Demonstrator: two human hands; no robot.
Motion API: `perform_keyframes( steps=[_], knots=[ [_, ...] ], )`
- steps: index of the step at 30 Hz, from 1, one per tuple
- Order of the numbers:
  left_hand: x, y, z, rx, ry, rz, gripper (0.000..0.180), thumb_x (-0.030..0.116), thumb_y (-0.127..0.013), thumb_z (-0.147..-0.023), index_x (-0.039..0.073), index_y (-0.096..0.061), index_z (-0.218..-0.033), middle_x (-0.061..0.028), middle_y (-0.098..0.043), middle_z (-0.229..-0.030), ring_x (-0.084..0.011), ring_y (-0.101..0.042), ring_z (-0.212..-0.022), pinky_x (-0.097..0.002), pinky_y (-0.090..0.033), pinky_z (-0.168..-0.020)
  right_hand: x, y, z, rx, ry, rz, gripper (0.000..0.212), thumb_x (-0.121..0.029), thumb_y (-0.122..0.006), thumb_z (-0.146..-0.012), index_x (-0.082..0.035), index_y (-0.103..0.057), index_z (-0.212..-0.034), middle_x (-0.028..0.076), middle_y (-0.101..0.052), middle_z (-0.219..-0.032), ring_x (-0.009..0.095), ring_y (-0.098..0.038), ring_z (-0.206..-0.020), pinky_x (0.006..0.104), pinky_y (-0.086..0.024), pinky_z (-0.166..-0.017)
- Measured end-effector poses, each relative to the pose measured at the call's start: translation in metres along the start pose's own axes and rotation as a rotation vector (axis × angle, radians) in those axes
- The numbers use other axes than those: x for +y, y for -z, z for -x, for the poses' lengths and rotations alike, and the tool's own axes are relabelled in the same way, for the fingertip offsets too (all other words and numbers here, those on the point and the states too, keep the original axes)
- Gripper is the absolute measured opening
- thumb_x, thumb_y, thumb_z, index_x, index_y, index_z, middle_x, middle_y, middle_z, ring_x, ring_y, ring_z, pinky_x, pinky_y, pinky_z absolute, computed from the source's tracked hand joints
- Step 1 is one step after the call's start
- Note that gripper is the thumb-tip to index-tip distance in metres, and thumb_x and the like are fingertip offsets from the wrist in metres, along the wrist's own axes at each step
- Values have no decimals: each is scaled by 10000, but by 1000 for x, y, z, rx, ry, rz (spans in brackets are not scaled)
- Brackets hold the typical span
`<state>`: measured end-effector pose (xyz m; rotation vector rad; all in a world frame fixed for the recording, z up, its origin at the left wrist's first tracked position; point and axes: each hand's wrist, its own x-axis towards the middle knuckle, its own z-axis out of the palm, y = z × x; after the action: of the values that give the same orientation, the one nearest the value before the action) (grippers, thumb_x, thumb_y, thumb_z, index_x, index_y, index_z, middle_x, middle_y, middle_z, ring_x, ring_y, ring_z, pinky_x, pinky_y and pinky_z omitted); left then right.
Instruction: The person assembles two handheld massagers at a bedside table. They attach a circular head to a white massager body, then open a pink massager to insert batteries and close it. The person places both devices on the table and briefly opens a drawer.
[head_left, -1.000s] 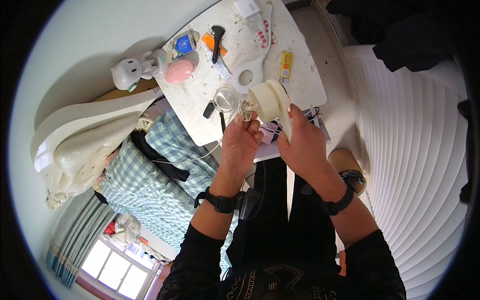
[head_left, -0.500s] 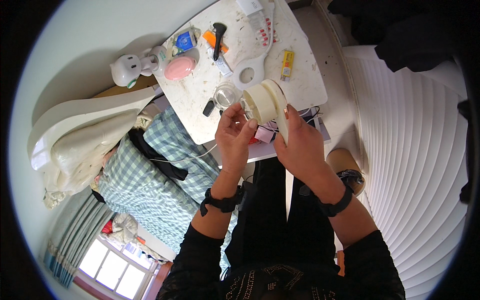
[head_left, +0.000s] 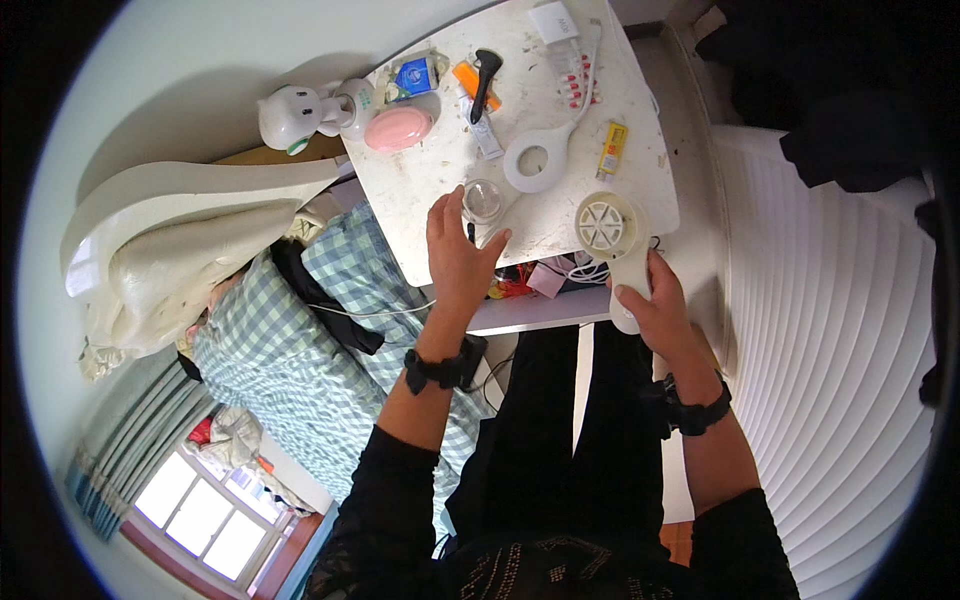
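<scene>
My right hand [head_left: 660,305] is wrapped round the handle of a cream-white handheld device [head_left: 627,270], which looks like a fabric shaver. Its round head shows a spoked opening and points up, over the right front edge of the table. My left hand [head_left: 460,255] is empty, thumb and fingers apart, at the table's front edge. Its fingertips are at the left rim of a clear round cup [head_left: 483,202]; whether they touch it I cannot tell. A small dark thing beside the cup is mostly hidden by that hand.
On the white table [head_left: 570,225] lie a white ring-headed object [head_left: 553,160], a yellow packet [head_left: 612,150], a pink oval case [head_left: 398,129], a black-handled tool [head_left: 485,85] and a capsule blister pack [head_left: 580,82]. Below, an open drawer [head_left: 530,315] holds cables. A checked bed cover [head_left: 300,340] lies left.
My left hand has come off the device's head and gone to the clear cup. My right hand has taken the device to the right, with its head turned upward. The view has shifted slightly.
</scene>
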<state>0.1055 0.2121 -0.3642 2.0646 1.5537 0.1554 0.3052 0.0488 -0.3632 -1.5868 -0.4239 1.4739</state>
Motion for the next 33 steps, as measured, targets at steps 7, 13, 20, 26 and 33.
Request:
perform_keyframes(
  steps=[7, 13, 20, 26, 33],
  knots=[
    [-35, -21, -24, -149, -117, -350, 762, 186, -786, -668, 96, -431, -1336, -114, -414, -1363, -301, -439, -1210, -444, -346, -983, 1, -3, 5, -1, -46, 50, 423, -84, -590, -781, 21, -506, -1182, 95, -643, -932, 160, -605, -855, 305, -476, -802],
    [-2, 2, -25, -242, -43, -27, 754, 146, -776, -661, 82, -438, -1332, -148, -447, -1300, -334, -475, -1163, -422, -413, -948, 2, -6, 7, 11, -51, 22, 449, -78, -594, -778, 17, -499, -1206, 96, -643, -946, 157, -607, -868, 302, -474, -806],
    [62, 41, 2, -446, -346, -91, 787, 163, -764, -663, 80, -404, -1357, -166, -457, -1270, -357, -478, -1138, -409, -420, -957, 1, -14, 6, 59, -13, 231, 470, -85, -603, -767, 22, -483, -1208, 131, -640, -964, 219, -621, -889, 326, -473, -828],
    [78, 41, 4, -477, -214, 108, 817, 163, -778, -655, 86, -388, -1368, -168, -465, -1280, -337, -541, -1101, -395, -476, -892, -3, -22, 7, 105, 39, 442, 517, -128, -624, -749, 18, -467, -1220, 219, -645, -915, 379, -630, -864, 413, -497, -774],
    [82, 37, 10, -493, -207, -80, 810, 177, -772, -679, 81, -374, -1378, -177, -456, -1269, -344, -557, -1073, -395, -496, -853, -12, -29, 10, 156, 65, 568, 494, -136, -589, -751, 3, -466, -1209, 227, -635, -885, 400, -617, -836, 457, -493, -750]
  ],
)
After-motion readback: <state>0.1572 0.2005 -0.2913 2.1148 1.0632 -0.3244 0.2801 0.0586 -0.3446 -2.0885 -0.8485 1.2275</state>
